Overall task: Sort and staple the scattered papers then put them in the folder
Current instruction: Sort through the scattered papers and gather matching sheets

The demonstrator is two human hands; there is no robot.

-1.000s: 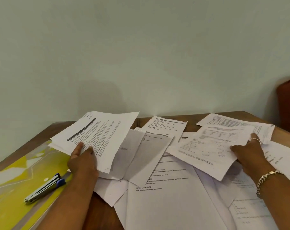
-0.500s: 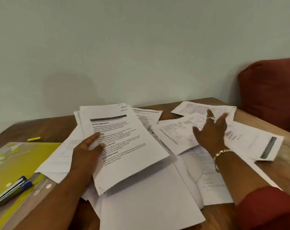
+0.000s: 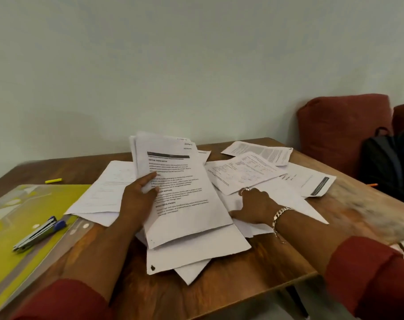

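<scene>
I see my left hand (image 3: 138, 199) at the centre of the view, its fingers (image 3: 148, 179) and thumb grasping a sheaf of printed pages (image 3: 180, 192) lifted and tilted above the scattered papers (image 3: 254, 174) on the wooden counter (image 3: 231, 273). My right hand (image 3: 254, 206), at about three o'clock from the sheaf, lies on the loose sheets with fingers released and spread, touching them. The yellow-green folder (image 3: 23, 204) lies flat at nine o'clock with the stapler (image 3: 38, 234) resting on it. A yellow highlighter (image 3: 54, 180) sits at ten o'clock, apart from the pile.
</scene>
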